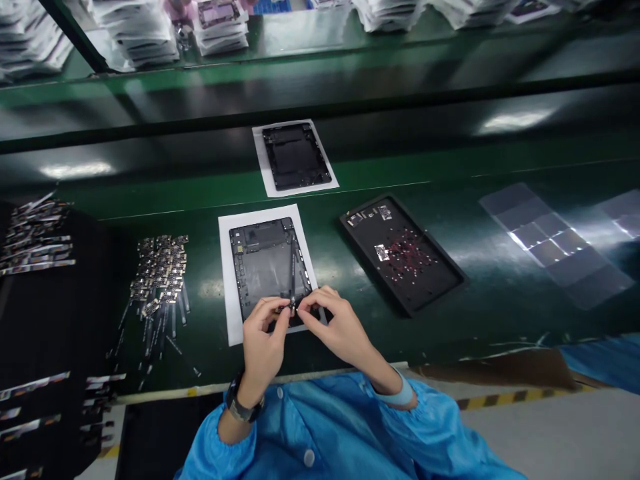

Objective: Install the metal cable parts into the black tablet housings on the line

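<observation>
Over the lower edge of a tablet housing (263, 267), my two hands come close together. My left hand (265, 337) is closed in a pinch on the lower end of a thin dark flex cable (293, 267) that runs up along the housing's right side. My right hand (340, 327) pinches just beside that end, thumb and forefinger together; whatever lies between them is too small to name. The housing lies flat, inner side up, on a white sheet (233, 320). Fingers cover its bottom edge.
Left of the sheet lie several small circuit boards with ribbon tails (163, 267). To the right is a black tray (410, 260) with red-wired parts. Behind lies a second tablet housing (297, 157). Clear plastic sheets (555, 243) lie far right; stacks (133, 30) fill the shelf above.
</observation>
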Motion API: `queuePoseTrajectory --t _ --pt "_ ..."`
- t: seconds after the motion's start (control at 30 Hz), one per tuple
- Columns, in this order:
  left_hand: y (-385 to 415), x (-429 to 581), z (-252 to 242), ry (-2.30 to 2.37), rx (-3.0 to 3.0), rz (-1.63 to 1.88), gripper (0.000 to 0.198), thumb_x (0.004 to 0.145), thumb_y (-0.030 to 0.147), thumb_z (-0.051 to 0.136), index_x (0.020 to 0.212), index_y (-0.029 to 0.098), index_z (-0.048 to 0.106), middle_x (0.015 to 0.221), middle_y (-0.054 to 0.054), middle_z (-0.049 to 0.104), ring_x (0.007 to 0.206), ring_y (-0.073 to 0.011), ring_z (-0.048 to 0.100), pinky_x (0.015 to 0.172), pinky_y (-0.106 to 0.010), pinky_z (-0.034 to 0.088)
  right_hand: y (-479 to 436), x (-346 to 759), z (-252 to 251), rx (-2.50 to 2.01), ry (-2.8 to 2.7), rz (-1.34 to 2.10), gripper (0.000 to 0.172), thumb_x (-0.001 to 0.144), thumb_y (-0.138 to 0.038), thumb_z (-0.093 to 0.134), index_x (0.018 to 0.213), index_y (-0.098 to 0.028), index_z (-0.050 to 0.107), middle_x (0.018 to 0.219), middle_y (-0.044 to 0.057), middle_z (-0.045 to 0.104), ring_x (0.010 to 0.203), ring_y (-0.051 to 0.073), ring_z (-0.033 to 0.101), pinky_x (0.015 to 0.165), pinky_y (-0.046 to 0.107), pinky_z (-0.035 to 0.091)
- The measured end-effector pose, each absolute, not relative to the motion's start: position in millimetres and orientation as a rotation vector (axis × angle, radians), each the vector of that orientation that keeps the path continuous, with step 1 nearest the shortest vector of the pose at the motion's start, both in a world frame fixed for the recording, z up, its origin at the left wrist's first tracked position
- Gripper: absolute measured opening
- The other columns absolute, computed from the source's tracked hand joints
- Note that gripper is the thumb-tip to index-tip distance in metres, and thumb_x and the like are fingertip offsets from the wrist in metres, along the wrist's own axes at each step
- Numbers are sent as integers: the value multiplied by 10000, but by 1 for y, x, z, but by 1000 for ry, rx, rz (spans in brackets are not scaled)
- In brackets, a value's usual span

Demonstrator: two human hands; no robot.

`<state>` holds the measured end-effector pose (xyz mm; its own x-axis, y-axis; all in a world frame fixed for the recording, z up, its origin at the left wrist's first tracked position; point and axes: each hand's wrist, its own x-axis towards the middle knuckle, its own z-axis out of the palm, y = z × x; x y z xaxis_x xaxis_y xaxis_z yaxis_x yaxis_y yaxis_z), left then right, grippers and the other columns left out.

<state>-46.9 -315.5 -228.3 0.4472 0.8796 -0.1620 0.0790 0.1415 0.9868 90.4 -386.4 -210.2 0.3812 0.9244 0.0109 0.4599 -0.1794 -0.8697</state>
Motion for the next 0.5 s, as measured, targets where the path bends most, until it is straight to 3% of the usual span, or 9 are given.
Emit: queuePoseTrajectory --t 0.2,0.5 --pt "-316 -47 -227 1023 1127 674 285 787 312 753 1025 172 687 873 -67 729 800 -189 701 699 -271 568 -386 92 -211 -1744 -1165 756 148 861 -133 596 752 -220 647 728 8 650 786 202 569 749 329 438" --pt "-317 -45 -225 1035 1167 689 249 776 271 742 983 159 661 870 -62 737 808 -170 711 720 -252 569 -387 96 -211 -1729 -1183 788 151 846 -108 611 743 -215 638 718 6 638 780 196 567 730 321 439"
